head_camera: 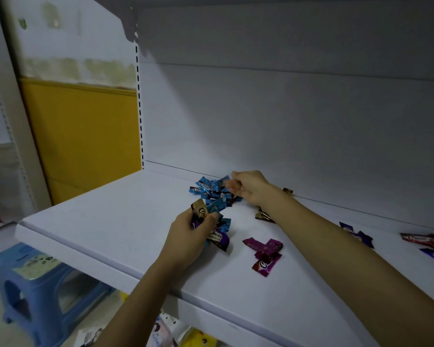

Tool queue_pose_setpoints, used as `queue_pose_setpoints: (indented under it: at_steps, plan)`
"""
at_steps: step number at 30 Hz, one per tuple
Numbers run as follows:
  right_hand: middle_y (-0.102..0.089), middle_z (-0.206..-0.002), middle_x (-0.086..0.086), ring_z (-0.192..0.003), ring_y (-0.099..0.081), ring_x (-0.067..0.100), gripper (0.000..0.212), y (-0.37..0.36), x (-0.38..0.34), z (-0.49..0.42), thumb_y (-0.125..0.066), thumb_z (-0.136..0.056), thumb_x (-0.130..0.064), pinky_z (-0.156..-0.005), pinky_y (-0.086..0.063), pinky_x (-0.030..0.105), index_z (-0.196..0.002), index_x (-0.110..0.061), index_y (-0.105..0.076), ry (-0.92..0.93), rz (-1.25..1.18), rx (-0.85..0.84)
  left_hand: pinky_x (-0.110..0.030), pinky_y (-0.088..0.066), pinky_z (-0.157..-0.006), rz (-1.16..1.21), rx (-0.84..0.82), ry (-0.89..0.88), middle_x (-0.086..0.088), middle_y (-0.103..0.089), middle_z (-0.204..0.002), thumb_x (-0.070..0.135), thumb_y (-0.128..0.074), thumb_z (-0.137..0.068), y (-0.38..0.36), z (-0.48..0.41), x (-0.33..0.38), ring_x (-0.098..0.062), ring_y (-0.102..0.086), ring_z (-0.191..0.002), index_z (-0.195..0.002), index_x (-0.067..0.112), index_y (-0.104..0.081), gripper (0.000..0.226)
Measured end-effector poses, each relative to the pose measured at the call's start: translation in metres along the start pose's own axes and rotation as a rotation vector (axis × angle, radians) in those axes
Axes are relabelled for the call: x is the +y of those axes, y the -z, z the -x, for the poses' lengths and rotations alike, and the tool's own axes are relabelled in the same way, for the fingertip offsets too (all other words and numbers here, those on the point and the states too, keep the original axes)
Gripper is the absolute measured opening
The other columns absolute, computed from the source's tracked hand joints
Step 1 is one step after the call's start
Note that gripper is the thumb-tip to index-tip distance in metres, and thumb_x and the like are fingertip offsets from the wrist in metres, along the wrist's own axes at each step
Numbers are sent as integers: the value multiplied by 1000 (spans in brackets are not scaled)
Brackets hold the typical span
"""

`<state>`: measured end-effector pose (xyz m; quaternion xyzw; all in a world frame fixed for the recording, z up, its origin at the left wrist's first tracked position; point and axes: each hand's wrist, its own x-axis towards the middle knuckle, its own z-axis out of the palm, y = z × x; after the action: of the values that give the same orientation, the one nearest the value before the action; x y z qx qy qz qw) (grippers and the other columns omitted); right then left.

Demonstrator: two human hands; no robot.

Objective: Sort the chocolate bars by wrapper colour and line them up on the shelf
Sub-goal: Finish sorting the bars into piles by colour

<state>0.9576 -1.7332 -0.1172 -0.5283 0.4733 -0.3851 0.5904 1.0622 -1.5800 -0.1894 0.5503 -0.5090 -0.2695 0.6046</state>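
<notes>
On the white shelf (pixel 105 221) lies a heap of blue-wrapped chocolate bars (pixel 208 190) near the back wall. My right hand (pixel 251 187) is at the heap's right side, fingers pinched on a blurred blue bar (pixel 224 182). My left hand (pixel 189 234) grips a mixed bunch of bars (pixel 217 232): a gold one, blue ones and a dark purple one. Three magenta bars (pixel 266 251) lie together at the middle of the shelf. Gold bars (pixel 263 216) show partly behind my right forearm. Purple bars (pixel 361 236) and red bars (pixel 426 240) lie at the right.
The shelf's back panel (pixel 286 121) rises right behind the heap. A blue plastic stool (pixel 43 286) stands on the floor at the lower left. Packets (pixel 166 331) lie under the shelf's front edge. A yellow wall panel (pixel 85 136) is left of the shelf.
</notes>
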Motion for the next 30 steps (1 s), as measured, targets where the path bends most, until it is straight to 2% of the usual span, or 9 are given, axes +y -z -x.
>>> queue_pose_setpoints:
  at_steps: [3,7,10,12,16,20,23,26,30]
  plan:
    - [-64,-109,21,-86,-67,27,38,-6,-4,3,-52,-97,-21,-70,-56,30,-124,6,-49,49,114,-5,-19,-52,-65,40,8,16,10,-71,-74,32,-61,-91,0,2,2,-2,-67,-71,-85,25,-64,10]
    - [-72,-97,5,-75,-67,12,50,2,0,30,-60,-83,-53,-62,-53,24,-110,-11,-66,171,235,-465,-13,-49,-56,198,44,18,13,-73,-76,24,-59,-93,2,3,7,-3,-70,-70,-90,24,-63,6]
    - [-71,-86,-3,-78,-65,7,27,10,3,44,-70,-75,-41,-63,-51,21,-92,-19,-73,224,371,-638,-11,-48,-54,250,77,12,18,-72,-75,23,-57,-94,4,2,10,-2,-69,-70,-91,25,-62,6]
    - [-68,-78,-5,-74,-63,6,7,10,7,47,-71,-79,-27,-61,-49,20,-80,-20,-73,256,413,-618,-12,-49,-56,219,66,0,19,-72,-76,22,-58,-94,2,3,9,-2,-69,-73,-91,27,-61,7]
    - [-61,-65,2,-55,-56,11,9,6,9,34,-61,-90,-10,-49,-48,20,-81,-10,-64,210,127,-363,-28,-57,-69,162,91,19,9,-73,-76,27,-62,-92,0,3,3,-9,-70,-75,-87,25,-63,6]
    - [-63,-71,11,-56,-59,15,9,2,7,13,-53,-93,-3,-48,-53,20,-98,3,-58,59,-54,-70,-27,-56,-70,142,116,28,9,-72,-81,29,-61,-92,2,-1,1,-6,-70,-75,-88,23,-63,7]
    - [-65,-101,19,-73,-64,21,38,-3,6,10,-50,-95,-1,-63,-57,26,-131,8,-41,18,-22,-100,-20,-54,-66,156,99,18,10,-72,-77,29,-61,-92,2,0,2,-5,-70,-75,-89,24,-63,6]
    - [-63,-115,19,-74,-65,18,59,-12,12,21,-51,-98,-21,-64,-56,27,-147,-6,-21,86,275,-157,-20,-54,-64,179,106,14,8,-72,-78,26,-61,-93,4,0,4,-8,-70,-76,-88,22,-63,7]
    - [-70,-104,-3,-86,-67,6,49,-20,11,51,-55,-82,-59,-72,-52,19,-114,-24,-65,308,436,-433,-18,-53,-67,163,83,-14,7,-72,-89,24,-60,-93,5,1,6,-9,-70,-81,-93,26,-63,4]
